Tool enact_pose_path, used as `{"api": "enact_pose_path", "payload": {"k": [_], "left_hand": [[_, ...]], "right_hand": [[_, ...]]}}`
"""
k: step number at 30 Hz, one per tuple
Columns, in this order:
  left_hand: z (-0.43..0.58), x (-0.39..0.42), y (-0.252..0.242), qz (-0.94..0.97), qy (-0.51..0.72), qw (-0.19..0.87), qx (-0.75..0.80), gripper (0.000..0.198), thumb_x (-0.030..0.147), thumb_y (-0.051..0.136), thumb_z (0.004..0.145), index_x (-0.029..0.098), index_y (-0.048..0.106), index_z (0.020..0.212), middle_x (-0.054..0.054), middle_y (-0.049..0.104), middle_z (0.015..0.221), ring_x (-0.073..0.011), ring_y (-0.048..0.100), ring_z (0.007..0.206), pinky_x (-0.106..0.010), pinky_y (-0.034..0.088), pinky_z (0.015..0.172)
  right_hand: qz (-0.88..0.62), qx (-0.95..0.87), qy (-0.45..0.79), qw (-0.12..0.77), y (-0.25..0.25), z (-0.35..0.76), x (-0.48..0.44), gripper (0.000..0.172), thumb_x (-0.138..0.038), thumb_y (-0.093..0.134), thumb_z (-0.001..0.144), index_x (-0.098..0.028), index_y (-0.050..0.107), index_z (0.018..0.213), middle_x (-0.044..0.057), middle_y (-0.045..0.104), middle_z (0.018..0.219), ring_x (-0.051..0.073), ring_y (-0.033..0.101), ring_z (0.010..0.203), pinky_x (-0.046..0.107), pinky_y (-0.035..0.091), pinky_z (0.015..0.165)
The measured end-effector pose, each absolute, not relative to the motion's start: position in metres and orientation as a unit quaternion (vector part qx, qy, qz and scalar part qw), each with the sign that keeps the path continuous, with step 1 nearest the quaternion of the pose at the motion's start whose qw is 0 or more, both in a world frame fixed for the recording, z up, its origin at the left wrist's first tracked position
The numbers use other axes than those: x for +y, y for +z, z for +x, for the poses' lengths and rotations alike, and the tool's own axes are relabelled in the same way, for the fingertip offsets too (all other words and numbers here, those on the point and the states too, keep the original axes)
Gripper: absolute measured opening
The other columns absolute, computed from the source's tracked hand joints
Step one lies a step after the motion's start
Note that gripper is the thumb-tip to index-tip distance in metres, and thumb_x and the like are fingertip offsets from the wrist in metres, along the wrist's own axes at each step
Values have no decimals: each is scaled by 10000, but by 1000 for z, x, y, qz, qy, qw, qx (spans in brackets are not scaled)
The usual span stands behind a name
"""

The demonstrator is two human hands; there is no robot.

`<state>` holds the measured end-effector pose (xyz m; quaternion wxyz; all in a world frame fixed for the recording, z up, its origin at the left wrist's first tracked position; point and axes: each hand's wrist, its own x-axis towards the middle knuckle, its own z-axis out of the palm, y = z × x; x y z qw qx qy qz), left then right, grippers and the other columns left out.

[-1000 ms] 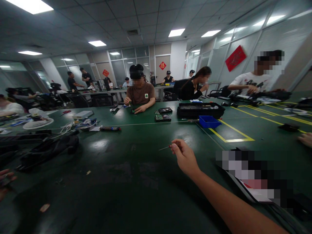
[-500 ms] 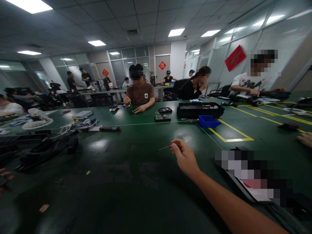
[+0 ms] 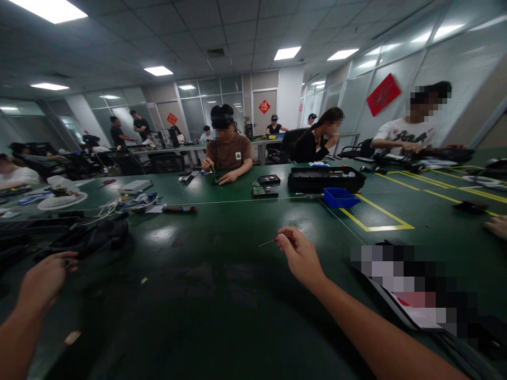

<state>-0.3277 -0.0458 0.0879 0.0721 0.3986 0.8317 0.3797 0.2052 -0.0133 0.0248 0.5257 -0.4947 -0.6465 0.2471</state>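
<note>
My right hand (image 3: pixel 300 256) hovers over the dark green table (image 3: pixel 206 285), fingers pinched on a thin screwdriver (image 3: pixel 267 241) whose metal shaft points left. My left hand (image 3: pixel 45 279) is raised at the left, near a black bag (image 3: pixel 85 237). Its fingers are curled, and I cannot make out anything in them.
A blurred dark device (image 3: pixel 412 285) lies right of my right hand. Farther off are a blue bin (image 3: pixel 339 197), a black case (image 3: pixel 325 178), circuit boards (image 3: pixel 264 190), cables (image 3: pixel 127 203) and a white fan (image 3: pixel 61 198). Several people sit at the tables. Another person's hand (image 3: pixel 497 226) shows at the right edge.
My left hand has risen into view at the left, from the frame's edge toward the black bag. My right hand with the screwdriver has stayed put.
</note>
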Motion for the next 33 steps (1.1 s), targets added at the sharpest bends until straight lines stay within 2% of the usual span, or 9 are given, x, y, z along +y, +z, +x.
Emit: {"api": "enact_pose_path", "payload": {"k": [3, 8, 13, 16, 19, 21, 24, 29, 33], "left_hand": [[-299, -23, 76, 421, 414, 177, 788, 185, 181, 431, 796, 189, 605, 858, 118, 615, 684, -90, 560, 764, -155, 413, 737], [-197, 4, 61, 577, 341, 253, 698, 280, 235, 449, 733, 156, 630, 931, 2, 641, 747, -183, 593, 739, -275, 445, 733], [-93, 17, 49, 695, 311, 312, 568, 319, 286, 371, 835, 188, 600, 1034, -28, 626, 850, -186, 589, 772, -294, 451, 722], [-42, 16, 48, 721, 307, 339, 521, 296, 237, 354, 845, 200, 605, 998, -20, 601, 806, -179, 576, 758, -290, 433, 697], [-2, 6, 48, 728, 320, 344, 500, 291, 207, 353, 838, 206, 617, 960, -36, 617, 857, -188, 581, 816, -299, 441, 735], [16, -2, 44, 737, 315, 332, 497, 297, 205, 418, 832, 213, 618, 1052, -58, 640, 995, -208, 590, 927, -319, 452, 820], [26, -7, 31, 741, 318, 302, 508, 454, 104, 515, 769, 194, 560, 1211, -104, 610, 1185, -229, 576, 1075, -337, 443, 949], [12, 4, 11, 750, 325, 297, 494, 309, 115, 593, 827, 204, 624, 1121, -77, 648, 1130, -226, 599, 1071, -358, 451, 991], [2, 10, 6, 749, 367, 288, 470, 338, 107, 663, 815, 234, 661, 1128, -49, 648, 1178, -207, 591, 1124, -346, 433, 1033]], "right_hand": [[-499, -649, 244, 521, 29, 204, -15, 228, -419, 525, 943, -225, 627, 1007, 28, 688, 822, 201, 644, 723, 333, 488, 666], [-497, -662, 242, 507, 32, 204, -17, 239, -440, 556, 923, -230, 661, 969, 22, 687, 788, 204, 644, 716, 332, 487, 652], [-500, -666, 249, 494, 32, 206, -17, 288, -504, 599, 890, -226, 654, 844, 25, 696, 753, 198, 635, 671, 320, 476, 611], [-508, -668, 238, 490, 34, 206, -18, 321, -531, 623, 867, -226, 630, 769, 16, 670, 686, 188, 607, 618, 308, 456, 577], [-512, -663, 222, 500, 36, 206, -20, 317, -510, 606, 880, -224, 612, 742, 5, 631, 636, 175, 574, 577, 301, 436, 557], [-508, -652, 222, 517, 36, 206, -20, 311, -491, 567, 907, -221, 610, 758, 5, 628, 641, 175, 577, 584, 300, 436, 562], [-496, -624, 248, 551, 34, 206, -20, 317, -492, 510, 940, -214, 625, 841, 16, 649, 689, 178, 595, 611, 300, 453, 569], [-457, -595, 292, 594, 28, 206, -17, 323, -475, 487, 962, -204, 616, 1081, 48, 687, 833, 187, 647, 711, 333, 534, 681], [-441, -604, 310, 587, 27, 205, -17, 298, -460, 515, 953, -210, 615, 1080, 64, 705, 895, 199, 681, 782, 356, 559, 736]]}}
